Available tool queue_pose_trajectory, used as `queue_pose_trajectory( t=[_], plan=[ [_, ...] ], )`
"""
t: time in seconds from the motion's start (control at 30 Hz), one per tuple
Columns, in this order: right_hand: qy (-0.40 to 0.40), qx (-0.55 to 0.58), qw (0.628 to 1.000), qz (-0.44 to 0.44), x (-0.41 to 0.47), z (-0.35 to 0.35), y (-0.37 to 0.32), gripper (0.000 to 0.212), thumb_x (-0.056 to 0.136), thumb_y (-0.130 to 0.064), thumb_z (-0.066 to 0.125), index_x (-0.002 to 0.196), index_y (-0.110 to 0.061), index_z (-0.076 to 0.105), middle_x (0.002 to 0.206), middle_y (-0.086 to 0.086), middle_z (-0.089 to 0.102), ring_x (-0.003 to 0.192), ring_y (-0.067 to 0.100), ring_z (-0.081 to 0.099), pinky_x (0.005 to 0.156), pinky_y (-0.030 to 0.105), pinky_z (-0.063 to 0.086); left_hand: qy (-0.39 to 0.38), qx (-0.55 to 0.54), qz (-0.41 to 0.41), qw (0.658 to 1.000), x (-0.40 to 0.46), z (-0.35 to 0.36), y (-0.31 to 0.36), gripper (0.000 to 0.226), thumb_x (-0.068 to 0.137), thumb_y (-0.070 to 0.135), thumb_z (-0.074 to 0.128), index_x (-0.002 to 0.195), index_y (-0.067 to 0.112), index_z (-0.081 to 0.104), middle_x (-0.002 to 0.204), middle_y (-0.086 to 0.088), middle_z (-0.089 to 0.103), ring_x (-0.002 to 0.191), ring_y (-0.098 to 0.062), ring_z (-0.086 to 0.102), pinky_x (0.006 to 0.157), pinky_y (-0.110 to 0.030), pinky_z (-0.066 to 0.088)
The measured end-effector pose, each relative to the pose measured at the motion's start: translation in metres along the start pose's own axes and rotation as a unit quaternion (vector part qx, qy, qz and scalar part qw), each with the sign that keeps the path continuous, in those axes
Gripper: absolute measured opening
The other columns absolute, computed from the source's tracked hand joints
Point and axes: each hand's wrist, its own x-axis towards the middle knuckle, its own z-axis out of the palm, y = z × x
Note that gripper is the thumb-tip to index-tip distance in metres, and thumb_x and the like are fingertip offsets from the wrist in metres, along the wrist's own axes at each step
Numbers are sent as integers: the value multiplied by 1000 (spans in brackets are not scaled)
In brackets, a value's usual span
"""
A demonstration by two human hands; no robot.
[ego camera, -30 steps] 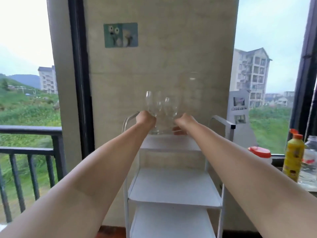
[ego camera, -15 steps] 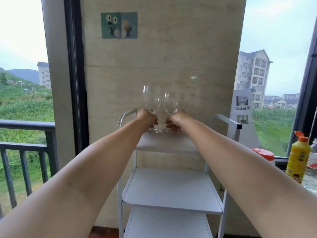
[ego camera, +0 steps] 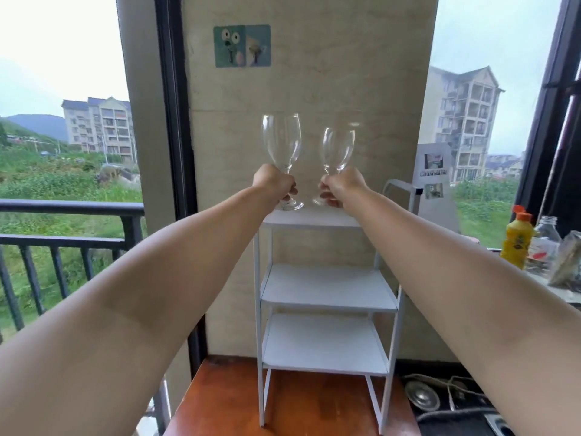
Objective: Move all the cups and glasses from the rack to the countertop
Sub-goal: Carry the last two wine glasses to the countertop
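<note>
Two clear stemmed wine glasses stand upright just above the top shelf of a white three-shelf rack (ego camera: 327,291). My left hand (ego camera: 274,186) is closed around the stem of the taller left glass (ego camera: 280,142). Around the stem of the shorter right glass (ego camera: 338,150), my right hand (ego camera: 341,187) is likewise closed. The bases of both glasses sit at or barely over the top shelf; I cannot tell if they touch it. The two lower shelves hold nothing.
The rack stands on a reddish-brown surface (ego camera: 283,404) against a beige wall. At right a ledge holds a yellow bottle (ego camera: 515,242), a clear bottle (ego camera: 545,243) and a bag. Cables and a metal disc (ego camera: 421,395) lie lower right. A black railing (ego camera: 63,228) is at left.
The glasses have spread apart from each other. The view has tilted downward and pulled back, showing the rack's bottom shelf and the reddish-brown surface. Both hands keep their grip on the stems.
</note>
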Motion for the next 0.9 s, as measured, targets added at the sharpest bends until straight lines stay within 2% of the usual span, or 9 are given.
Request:
queue_pose_trajectory(
  t=[0.17,0.23,0.3,0.43,0.57,0.67,0.73,0.8,0.9],
  plan=[
    [34,16,999,10,-59,-13,0,26,90,-6,54,65,-8,57,63,4,59,48,12,57,35,18,43,-19,7,18,1000,-55,-15,3,25,88,6,49,64,10,57,62,3,62,47,-11,49,27,-8,25],
    [47,12,999,21,-83,-25,7,24,90,-7,54,66,-9,58,66,4,61,47,12,57,34,18,43,-33,11,15,999,-79,-13,1,29,86,6,49,59,11,57,53,4,63,42,-9,50,27,-8,26],
    [58,20,997,40,-101,-37,15,21,90,-8,53,69,-10,58,72,5,63,49,12,57,35,19,43,-50,22,6,998,-99,-8,-2,32,87,7,49,57,12,57,44,6,61,38,-6,49,27,-8,26],
    [76,56,993,78,-137,-65,34,11,90,-1,51,83,-7,58,70,4,58,50,12,54,29,12,36,-94,26,-9,995,-137,10,-7,32,89,9,50,58,12,57,46,6,62,40,-7,50,28,-10,26],
    [96,56,987,118,-176,-102,58,18,91,-3,52,75,-11,56,68,2,59,51,11,56,35,17,42,-138,28,-21,990,-175,40,-9,33,91,11,49,59,13,57,33,13,56,25,-1,46,29,-10,27],
    [119,48,983,132,-212,-138,81,18,92,-4,53,75,-9,56,66,3,59,43,11,56,35,17,41,-179,9,-30,983,-208,71,-14,33,92,11,50,60,11,58,37,8,60,27,-2,47,29,-9,27],
    [135,36,979,148,-239,-167,99,14,92,-6,53,80,-9,59,67,3,59,43,11,54,31,13,36,-203,10,-37,978,-235,97,-16,33,93,13,52,60,12,59,56,1,65,37,-8,51,33,-14,32],
    [159,28,971,177,-272,-204,119,18,93,-6,52,76,-9,57,65,4,57,35,8,52,29,11,34,-238,14,-41,970,-267,129,-15,34,93,13,51,60,13,59,68,-4,63,38,-9,50,35,-17,34],
    [193,24,955,225,-323,-253,145,22,93,-3,49,72,-10,50,63,3,54,30,5,50,28,9,34,-277,11,-47,960,-320,173,-14,35,92,12,51,59,10,61,52,-1,63,23,-2,44,28,-9,28]
  ],
)
